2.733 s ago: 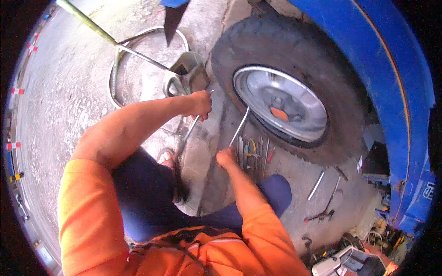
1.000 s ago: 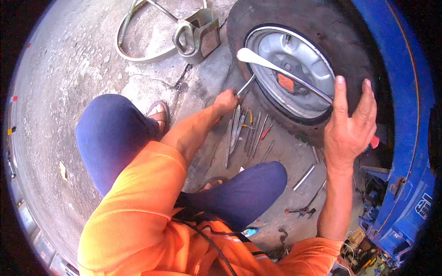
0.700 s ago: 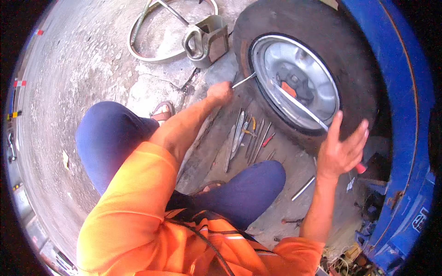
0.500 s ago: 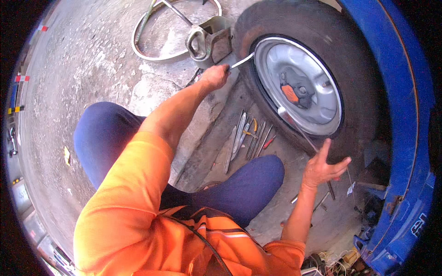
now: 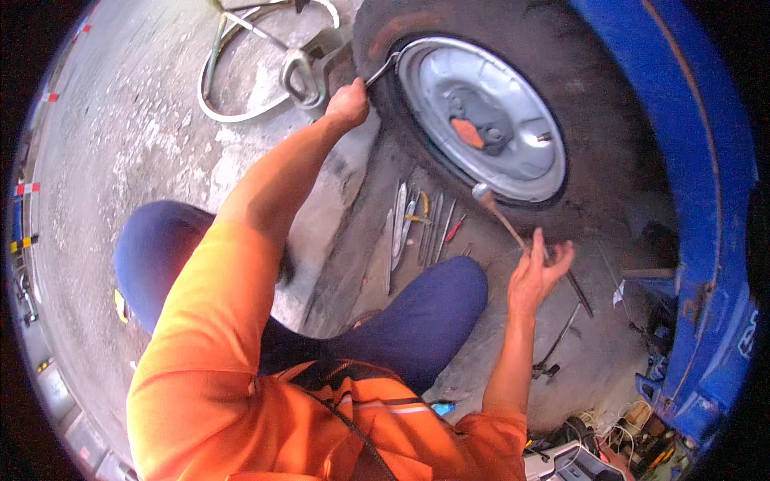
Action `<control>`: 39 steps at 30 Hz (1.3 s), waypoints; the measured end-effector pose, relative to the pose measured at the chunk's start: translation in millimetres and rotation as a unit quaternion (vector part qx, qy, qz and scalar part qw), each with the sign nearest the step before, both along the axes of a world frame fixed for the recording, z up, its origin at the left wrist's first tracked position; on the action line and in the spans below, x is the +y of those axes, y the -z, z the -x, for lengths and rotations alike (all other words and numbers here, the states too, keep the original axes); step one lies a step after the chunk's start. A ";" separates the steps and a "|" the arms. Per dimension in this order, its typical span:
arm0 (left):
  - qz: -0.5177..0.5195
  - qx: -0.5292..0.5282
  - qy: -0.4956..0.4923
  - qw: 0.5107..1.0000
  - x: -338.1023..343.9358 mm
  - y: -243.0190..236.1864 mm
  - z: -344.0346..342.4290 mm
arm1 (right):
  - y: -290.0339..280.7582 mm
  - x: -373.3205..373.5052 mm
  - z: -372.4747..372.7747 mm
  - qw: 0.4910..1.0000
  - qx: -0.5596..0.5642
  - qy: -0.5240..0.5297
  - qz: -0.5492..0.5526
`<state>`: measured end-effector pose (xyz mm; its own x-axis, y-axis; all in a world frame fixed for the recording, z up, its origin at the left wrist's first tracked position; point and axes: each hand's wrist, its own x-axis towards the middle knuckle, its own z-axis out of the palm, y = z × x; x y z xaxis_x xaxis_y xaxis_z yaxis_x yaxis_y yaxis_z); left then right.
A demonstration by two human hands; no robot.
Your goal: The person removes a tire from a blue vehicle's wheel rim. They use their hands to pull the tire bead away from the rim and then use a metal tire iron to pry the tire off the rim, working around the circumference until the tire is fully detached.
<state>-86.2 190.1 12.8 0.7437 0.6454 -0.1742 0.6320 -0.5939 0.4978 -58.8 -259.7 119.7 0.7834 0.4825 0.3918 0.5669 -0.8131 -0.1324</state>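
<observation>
A thick black tyre (image 5: 393,120) on a silver-grey wheel rim (image 5: 525,120) stands at the upper middle. At its left, my left hand (image 5: 349,104) is closed around a metal tyre lever (image 5: 382,70), whose tip meets the edge of the rim. Lower right of the wheel, my right hand (image 5: 536,276) has a long rod (image 5: 507,225) passing between thumb and fingers; some of these fingers are spread and blurred. The rod's pale, wider end points at the rim's lower edge, and its dark end sticks out past the hand.
Several metal hand tools (image 5: 401,228) and a red-handled screwdriver (image 5: 455,230) lie on the concrete beside my knee. A metal container (image 5: 303,80) and a looped tube frame (image 5: 210,88) are at the upper left. A blue vehicle body (image 5: 682,160) curves along the right. Cables (image 5: 626,429) clutter the lower right.
The view has shifted, so the wheel sits farther left and higher. The rod's pale end has moved from over the rim to just outside its lower edge. My left hand still grips the lever.
</observation>
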 end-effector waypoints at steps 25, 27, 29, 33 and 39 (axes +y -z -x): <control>0.131 -0.014 -0.203 0.970 -19.9 -36.9 -15.0 | -113.0 25.2 115.9 0.772 0.545 0.049 -0.323; 0.152 -0.002 -0.187 0.971 -20.0 -46.8 -21.4 | -118.5 33.3 118.1 0.730 0.578 0.048 -0.361; 0.165 0.023 -0.145 0.975 4.1 -35.5 -31.8 | -127.1 48.6 119.6 0.691 0.603 0.035 -0.396; 0.181 -0.050 -0.080 0.979 34.3 -10.9 -33.1 | -145.6 80.6 124.7 0.582 0.637 0.086 -0.498; 0.168 -0.078 -0.024 0.982 55.0 4.5 -20.1 | -186.3 119.0 133.7 0.488 0.649 0.125 -0.569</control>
<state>-66.1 245.1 8.3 0.7485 0.6060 -0.2693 0.5553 -0.3507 0.7541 -192.5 -140.7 306.0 0.7065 0.3568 -0.6112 -0.6947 0.1849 -0.6951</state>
